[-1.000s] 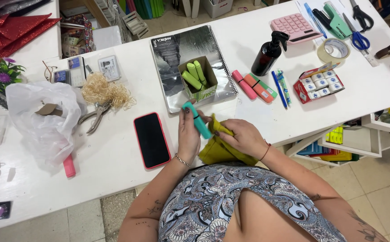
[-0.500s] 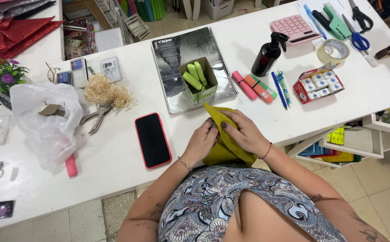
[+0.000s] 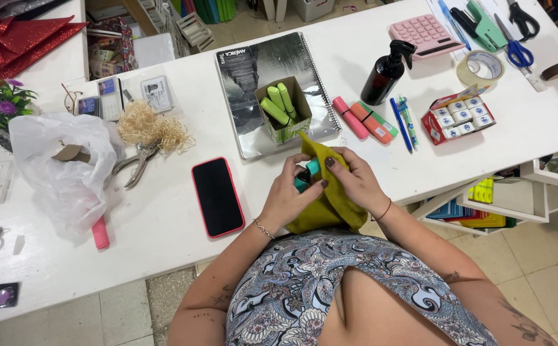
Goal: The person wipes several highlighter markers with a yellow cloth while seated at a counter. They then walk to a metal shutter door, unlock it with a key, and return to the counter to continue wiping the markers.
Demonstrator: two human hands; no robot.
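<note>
Left hand: your left hand (image 3: 285,202) is curled shut around a teal marker (image 3: 306,176), just at the table's near edge; only a short stretch of the marker shows between your fingers.
Right hand: your right hand (image 3: 354,182) is closed on the olive-yellow cloth (image 3: 330,208), pressing it over the marker's end.
Cloth: it drapes from both hands down over the table edge, with one corner sticking up toward the box.
Marker tip: the cloth hides it, so you probably can't tell yet how clean it is.
Doing it well: keep the marker steady in the left hand and let the right turn the cloth around it, using a fresh patch rather than the bunched part.
Phone: the red-cased phone (image 3: 217,196) lies flat just left of your hands; keep the cloth off it.
Box: the small green box (image 3: 283,110) with yellow-green markers stands on the spiral notebook (image 3: 260,70), just beyond your hands.
Farther right: pink and orange highlighters (image 3: 362,120) and a dark spray bottle (image 3: 386,74) lie beyond reach of the cloth.
</note>
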